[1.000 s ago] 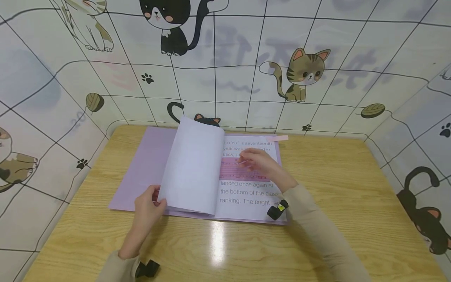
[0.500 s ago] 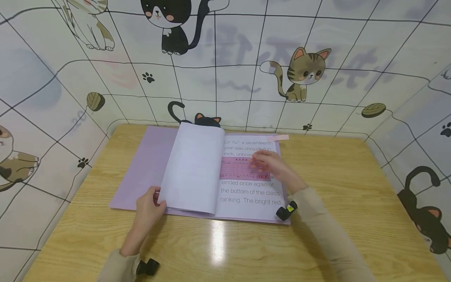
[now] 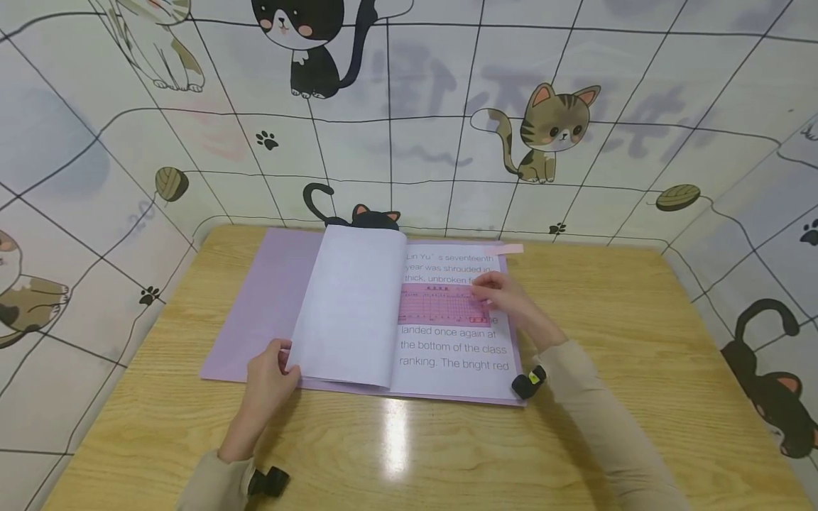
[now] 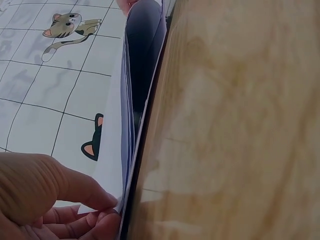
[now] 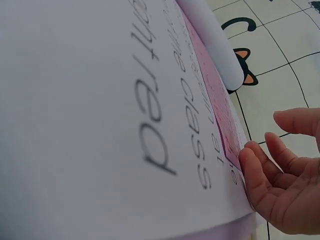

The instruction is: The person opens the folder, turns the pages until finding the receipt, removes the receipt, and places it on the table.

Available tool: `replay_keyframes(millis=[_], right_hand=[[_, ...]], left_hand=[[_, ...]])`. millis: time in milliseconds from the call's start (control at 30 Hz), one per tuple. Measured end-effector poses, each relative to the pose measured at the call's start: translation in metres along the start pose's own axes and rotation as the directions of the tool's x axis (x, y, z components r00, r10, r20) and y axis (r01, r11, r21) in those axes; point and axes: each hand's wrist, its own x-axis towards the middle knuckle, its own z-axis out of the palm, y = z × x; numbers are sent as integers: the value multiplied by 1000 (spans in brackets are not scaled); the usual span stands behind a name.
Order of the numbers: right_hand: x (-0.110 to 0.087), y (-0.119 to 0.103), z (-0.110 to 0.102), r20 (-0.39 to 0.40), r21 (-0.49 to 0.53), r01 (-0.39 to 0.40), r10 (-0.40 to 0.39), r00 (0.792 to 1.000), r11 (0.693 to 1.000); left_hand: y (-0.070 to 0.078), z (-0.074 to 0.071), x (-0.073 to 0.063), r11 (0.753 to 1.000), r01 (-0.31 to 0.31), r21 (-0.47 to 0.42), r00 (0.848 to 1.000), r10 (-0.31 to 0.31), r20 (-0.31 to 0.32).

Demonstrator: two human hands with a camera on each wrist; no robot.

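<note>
Left hand [image 3: 268, 380] pinched the lower edge of the lifted pages [image 3: 348, 312], thumb on top, fingers under: grip narrow, holding paper, likely to keep the stack from flopping onto the printed page. Booklet [image 3: 255, 312] lay open on the wooden surface [image 3: 607, 369], lilac cover flat, near the back wall. Printed page [image 3: 456, 348] was exposed to the right of the fold, a pink slip [image 3: 441, 306] lying across its middle. Right hand [image 3: 505, 298] rested at the slip's right end, fingertips [image 5: 250, 162] touching its edge, fingers loosely bent, grip not closed on anything. Pink tab [image 3: 505, 249] stuck out at the top right corner. Cat-print wall [image 3: 556, 128] boxed in three sides. Raised pages hid the left-hand leaf.
</note>
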Motion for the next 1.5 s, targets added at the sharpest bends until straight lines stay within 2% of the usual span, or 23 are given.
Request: replay_keyframes(millis=[167, 367, 567, 833, 933, 1067, 1233, 1500], right_hand=[[2, 8, 0, -33, -149, 53, -59, 998, 987], [5, 12, 3, -24, -243, 87, -96, 995, 966], [9, 15, 5, -4, -342, 137, -148, 989, 930], [16, 20, 7, -7, -462, 169, -194, 981, 870], [16, 19, 8, -6, -485, 177, -206, 979, 856], [17, 16, 8, 1, -499, 178, -204, 979, 848], [18, 14, 7, 22, -490, 170, -182, 983, 855], [20, 13, 5, 54, -438, 156, -148, 988, 885]], left_hand=[[-1, 0, 0, 1000, 8, 5, 1000, -8, 18], [-3, 0, 0, 1000, -1, 14, 1000, 1, 19], [-4, 1, 1, 1000, -15, 26, 999, 14, 33], [-2, 0, 5, 997, 60, 48, 993, -65, 95], [-2, 0, 6, 996, 72, 61, 992, -78, 99], [-2, 0, 5, 996, 43, 75, 995, -49, 83], [-3, 1, 4, 995, -14, 99, 997, 6, 79], [-3, 0, 5, 993, 4, 120, 991, -19, 131]])
